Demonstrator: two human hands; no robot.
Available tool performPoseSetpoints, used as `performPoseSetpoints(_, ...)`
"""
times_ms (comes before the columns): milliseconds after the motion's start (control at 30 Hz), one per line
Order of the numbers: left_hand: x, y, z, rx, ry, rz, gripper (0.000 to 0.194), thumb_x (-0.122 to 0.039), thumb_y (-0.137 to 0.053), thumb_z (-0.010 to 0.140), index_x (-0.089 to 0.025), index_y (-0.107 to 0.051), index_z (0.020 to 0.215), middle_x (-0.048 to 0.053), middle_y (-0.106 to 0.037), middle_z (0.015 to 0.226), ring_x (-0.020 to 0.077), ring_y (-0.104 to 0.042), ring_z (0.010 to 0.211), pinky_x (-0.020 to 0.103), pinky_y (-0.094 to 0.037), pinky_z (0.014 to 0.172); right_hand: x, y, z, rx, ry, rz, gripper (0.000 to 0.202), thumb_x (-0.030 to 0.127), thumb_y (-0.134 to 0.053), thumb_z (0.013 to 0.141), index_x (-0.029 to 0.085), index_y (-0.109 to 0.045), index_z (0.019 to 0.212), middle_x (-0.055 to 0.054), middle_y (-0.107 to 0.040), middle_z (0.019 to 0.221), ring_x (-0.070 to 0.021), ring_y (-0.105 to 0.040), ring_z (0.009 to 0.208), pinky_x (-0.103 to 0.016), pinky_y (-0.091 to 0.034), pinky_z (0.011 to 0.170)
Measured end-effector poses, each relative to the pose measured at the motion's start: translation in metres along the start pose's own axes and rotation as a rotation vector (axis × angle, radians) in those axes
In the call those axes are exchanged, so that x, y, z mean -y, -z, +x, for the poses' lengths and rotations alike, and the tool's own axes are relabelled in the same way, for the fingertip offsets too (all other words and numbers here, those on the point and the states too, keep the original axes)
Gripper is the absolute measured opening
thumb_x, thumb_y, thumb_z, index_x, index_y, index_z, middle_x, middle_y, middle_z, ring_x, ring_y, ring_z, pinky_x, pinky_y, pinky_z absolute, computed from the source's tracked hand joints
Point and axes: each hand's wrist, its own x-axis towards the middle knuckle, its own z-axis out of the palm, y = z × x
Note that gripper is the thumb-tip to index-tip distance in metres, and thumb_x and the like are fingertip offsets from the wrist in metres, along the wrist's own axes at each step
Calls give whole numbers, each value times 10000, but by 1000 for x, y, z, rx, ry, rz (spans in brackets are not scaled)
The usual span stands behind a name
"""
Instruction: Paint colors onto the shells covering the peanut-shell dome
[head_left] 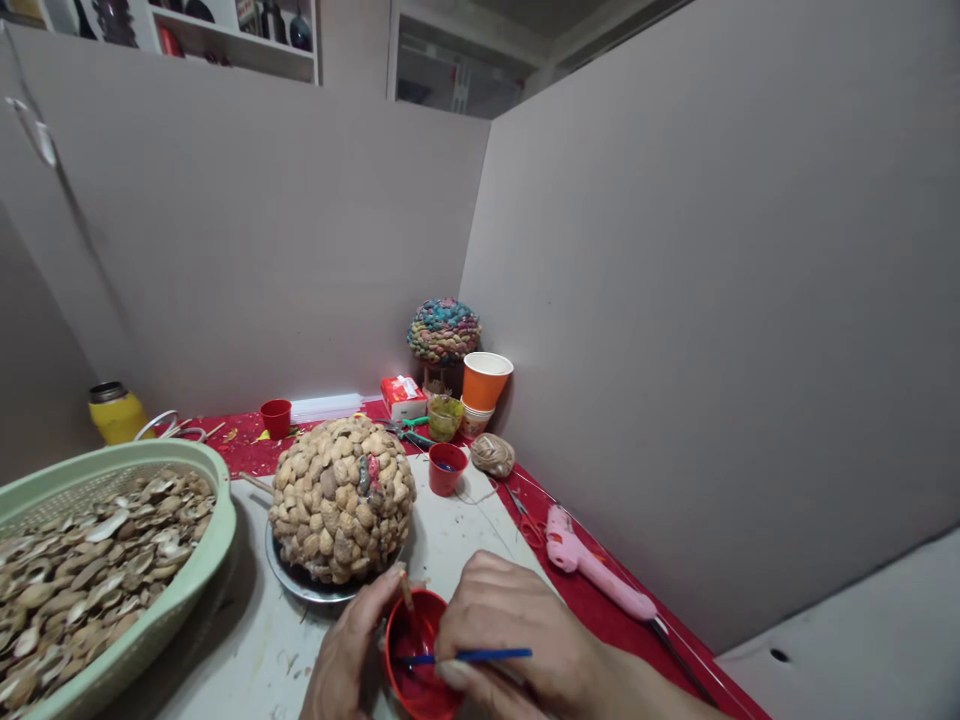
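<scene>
Right hand (517, 635) in my view: fingers bunched, thumb and fingertips pinching a blue stick (495, 655), its far end down inside the red cup (422, 705). Left hand (346, 650): curved along the left side of the red cup, fingertips up by a thin wooden stick (406, 592) that leans in the cup; can't tell if it pinches that stick or only steadies the cup. Cup sits low in view, between both hands, red liquid inside.

Just beyond the left hand, a ball of nutshells (341, 500) sits in a metal bowl (296, 585); mostly tan, small red and dark green patches on its upper right. Green basket (221, 520) of loose shells at far left. Past the ball, a small red cup (448, 470) with dark blue inside, ball of twine (493, 454) beside it. Pink glue gun (600, 575) lies right, on red cloth (566, 590). Painted shell ball (444, 331) stands at the back corner.
</scene>
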Motion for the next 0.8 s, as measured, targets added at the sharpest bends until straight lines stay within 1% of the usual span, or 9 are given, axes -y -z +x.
performPoseSetpoints(100, -1, -2, 0, -34, 9, 7, 776, -569, -681, 804, -288, -414, 1476, 138, -628, 1365, 292, -630, 1223, 420, -478, 1068, 2, 3, 1, -1, -26, 5, 168, 200, -485, 1007, 196, -606, 890, -42, -699, 751, -150, -621, 708, -274, -497, 721)
performPoseSetpoints(200, -3, -4, 0, -62, 44, 0, 739, -559, -662, 823, -285, -418, 1465, 131, -631, 1361, 279, -647, 1201, 400, -508, 1035, 2, 3, 0, 5, -14, 96, 166, 218, -496, 1009, 195, -621, 902, -39, -710, 764, -147, -636, 730, -266, -503, 740)
performPoseSetpoints(267, -6, -5, 1, -72, 59, 0, 766, -532, -711, 795, -292, -417, 1460, 122, -646, 1340, 269, -664, 1173, 386, -518, 1025, 0, 2, -2, -46, -62, 166, 169, 236, -509, 1004, 189, -639, 907, -46, -711, 776, -148, -644, 743, -263, -513, 728)
performPoseSetpoints(333, -11, -6, 3, -76, 75, -12, 789, -486, -740, 784, -283, -402, 1467, 123, -657, 1322, 259, -674, 1156, 368, -522, 1020, -3, 3, -4, -145, -167, 235, 169, 256, -537, 988, 178, -654, 895, -53, -705, 779, -151, -652, 737, -257, -522, 688)
performPoseSetpoints(433, -22, -8, 7, -129, 106, -11, 772, -407, -729, 801, -260, -383, 1476, 124, -650, 1332, 251, -673, 1158, 356, -525, 1019, -11, 3, -6, -311, -361, 365, 211, 315, -581, 964, 172, -661, 831, -37, -685, 721, -148, -653, 674, -242, -523, 619)
performPoseSetpoints(533, -30, -7, 11, -191, 125, 24, 753, -385, -741, 786, -259, -415, 1453, 108, -639, 1345, 248, -674, 1151, 368, -512, 1040, -22, 1, -6, -418, -541, 553, 269, 409, -625, 935, 172, -652, 810, -23, -681, 684, -144, -656, 629, -245, -536, 606)
performPoseSetpoints(600, -32, -4, 13, -194, 133, 44, 757, -387, -747, 781, -247, -421, 1450, 112, -637, 1343, 248, -676, 1144, 367, -512, 1040, -30, -2, -6, -459, -620, 667, 296, 455, -665, 901, 171, -643, 818, -18, -677, 669, -145, -656, 618, -259, -545, 617)
performPoseSetpoints(700, -31, 0, 14, -129, 107, 86, 793, -335, -762, 774, -237, -391, 1468, 130, -622, 1363, 255, -674, 1152, 367, -519, 1030, -40, -6, -6, -496, -687, 802, 322, 478, -712, 860, 168, -636, 825, -11, -675, 672, -132, -639, 608, -262, -532, 629)
performPoseSetpoints(800, -29, 0, 13, -135, 124, 70, 788, -361, -765, 774, -238, -399, 1462, 136, -609, 1378, 259, -665, 1166, 383, -495, 1055, -46, -8, -6, -482, -748, 919, 337, 480, -738, 838, 158, -639, 822, -5, -673, 672, -115, -618, 603, -249, -501, 638)
